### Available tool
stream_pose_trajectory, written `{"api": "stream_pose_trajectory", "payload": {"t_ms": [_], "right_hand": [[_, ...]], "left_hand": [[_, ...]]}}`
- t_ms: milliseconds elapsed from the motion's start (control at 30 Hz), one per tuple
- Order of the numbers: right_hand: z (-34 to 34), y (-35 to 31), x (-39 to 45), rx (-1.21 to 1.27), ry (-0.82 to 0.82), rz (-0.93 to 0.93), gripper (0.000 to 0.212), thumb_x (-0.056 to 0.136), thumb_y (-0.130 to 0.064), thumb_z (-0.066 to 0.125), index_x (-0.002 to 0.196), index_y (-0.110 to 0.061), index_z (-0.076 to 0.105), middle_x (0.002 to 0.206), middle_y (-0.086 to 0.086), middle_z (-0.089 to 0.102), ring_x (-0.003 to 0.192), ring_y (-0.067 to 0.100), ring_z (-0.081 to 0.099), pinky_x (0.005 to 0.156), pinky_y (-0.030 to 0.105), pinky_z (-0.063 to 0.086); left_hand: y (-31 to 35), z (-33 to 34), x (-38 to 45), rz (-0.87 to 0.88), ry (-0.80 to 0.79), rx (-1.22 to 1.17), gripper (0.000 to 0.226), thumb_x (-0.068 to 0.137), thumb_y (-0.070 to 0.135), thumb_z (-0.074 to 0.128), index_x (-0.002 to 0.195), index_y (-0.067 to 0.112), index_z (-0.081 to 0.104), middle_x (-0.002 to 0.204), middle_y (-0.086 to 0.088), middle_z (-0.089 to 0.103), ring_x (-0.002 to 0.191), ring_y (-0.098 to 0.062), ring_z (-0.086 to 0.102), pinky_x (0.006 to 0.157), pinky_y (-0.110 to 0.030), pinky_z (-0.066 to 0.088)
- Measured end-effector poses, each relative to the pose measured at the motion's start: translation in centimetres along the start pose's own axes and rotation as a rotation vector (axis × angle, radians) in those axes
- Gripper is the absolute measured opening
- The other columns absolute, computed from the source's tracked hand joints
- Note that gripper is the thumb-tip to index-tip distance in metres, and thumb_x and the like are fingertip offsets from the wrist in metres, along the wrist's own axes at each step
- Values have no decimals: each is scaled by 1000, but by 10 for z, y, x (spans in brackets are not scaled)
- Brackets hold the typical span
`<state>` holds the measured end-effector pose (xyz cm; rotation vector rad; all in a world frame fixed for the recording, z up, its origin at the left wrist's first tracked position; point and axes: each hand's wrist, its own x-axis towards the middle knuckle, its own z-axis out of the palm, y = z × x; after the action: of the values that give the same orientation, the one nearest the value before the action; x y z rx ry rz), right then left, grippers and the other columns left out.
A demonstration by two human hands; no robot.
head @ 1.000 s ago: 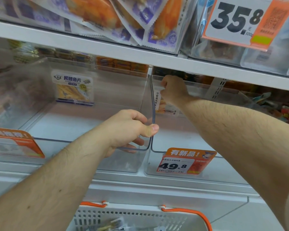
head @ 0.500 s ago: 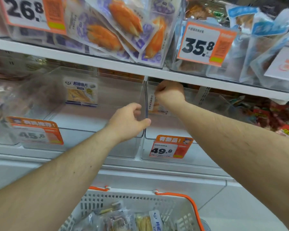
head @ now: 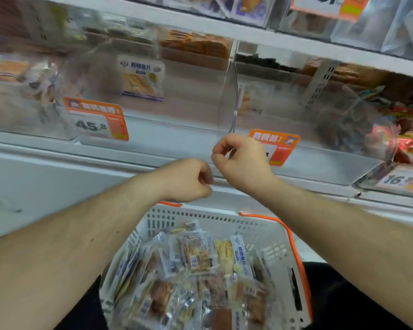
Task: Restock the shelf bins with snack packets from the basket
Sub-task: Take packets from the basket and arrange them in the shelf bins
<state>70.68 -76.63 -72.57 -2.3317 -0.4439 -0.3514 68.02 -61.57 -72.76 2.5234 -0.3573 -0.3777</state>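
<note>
Head: basket (head: 224, 217) below both hands (head: 215, 172).

**Readable labels around your hands**

Up and to the left of your left hand (head: 186, 181), an orange price tag (head: 98, 122) on a clear bin front reads "45.8". Above it, a packet (head: 142, 78) standing in that bin carries Chinese characters, too blurred to read surely. Just right of your right hand (head: 242, 160), an orange tag (head: 275, 146) shows white characters, its price hidden. Far right, a tag (head: 401, 179) reads "16".
</note>
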Motion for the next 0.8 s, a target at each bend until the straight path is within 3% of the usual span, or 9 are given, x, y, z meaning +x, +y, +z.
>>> {"api": "stream_pose_trajectory", "payload": {"t_ms": [100, 200, 267, 333, 433, 500, 600, 700, 800], "right_hand": [[37, 35, -33, -74, -192, 63, 14, 82, -9, 64, 76, -22, 64, 74, -8, 63, 59, -1, 52, 60, 14, 40], [72, 79, -51, -267, -536, 245, 6, 86, -16, 61, 86, -22, 63, 91, -2, 68, 82, 18, 61, 74, 29, 51], [94, 107, -61, -432, -801, 303, 21, 86, -19, 61, 107, -22, 65, 108, -1, 65, 98, 21, 61, 81, 28, 50], [112, 124, -72, -521, -948, 273, 45, 87, -22, 64, 131, -20, 58, 129, 2, 60, 117, 23, 57, 95, 32, 48], [134, 127, -82, -445, -979, 255, 75, 81, -30, 75, 147, -21, 41, 149, 5, 45, 132, 24, 47, 108, 38, 42], [146, 123, -86, -366, -987, 269, 92, 76, -27, 80, 153, -21, 30, 151, 7, 39, 132, 26, 47, 105, 36, 43], [155, 119, -89, -385, -1010, 287, 99, 73, -26, 83, 153, -20, 25, 142, 9, 47, 120, 27, 54, 96, 35, 48], [152, 121, -84, -459, -1039, 322, 85, 72, -34, 85, 142, -18, 41, 133, 7, 48, 115, 26, 54, 94, 34, 46], [138, 121, -73, -510, -1021, 265, 38, 79, -29, 79, 111, -15, 62, 115, 5, 61, 100, 23, 57, 85, 33, 47]], "left_hand": [[-18, 11, 3, -59, -234, 120, 19, 88, 29, 63, 105, 18, 64, 105, -4, 69, 89, -23, 64, 80, -33, 51], [-35, 16, 5, -118, -396, 178, 26, 90, 35, 62, 106, 14, 64, 107, -11, 69, 79, -22, 55, 77, -39, 50], [-43, 17, 6, -136, -447, 245, 34, 91, 41, 61, 113, 16, 65, 114, -7, 69, 86, -22, 58, 90, -43, 51], [-46, 17, 7, -146, -470, 260, 40, 92, 43, 59, 120, 15, 64, 111, -3, 66, 90, -24, 58, 94, -42, 50], [-45, 17, 10, -150, -476, 235, 37, 93, 40, 58, 121, 16, 63, 110, -3, 64, 90, -24, 57, 88, -39, 50], [-43, 19, 12, -151, -493, 227, 35, 94, 39, 58, 119, 15, 63, 106, -2, 61, 88, -23, 54, 84, -35, 48], [-38, 20, 12, -131, -515, 236, 34, 95, 37, 57, 119, 14, 62, 115, -5, 64, 89, -22, 53, 88, -37, 49], [-35, 18, 11, -129, -504, 236, 39, 95, 37, 59, 129, 18, 60, 127, 0, 61, 100, -18, 57, 95, -35, 47], [-38, 18, 13, -123, -506, 224, 37, 94, 38, 59, 125, 19, 62, 125, -7, 65, 92, -22, 58, 88, -37, 49]]}}
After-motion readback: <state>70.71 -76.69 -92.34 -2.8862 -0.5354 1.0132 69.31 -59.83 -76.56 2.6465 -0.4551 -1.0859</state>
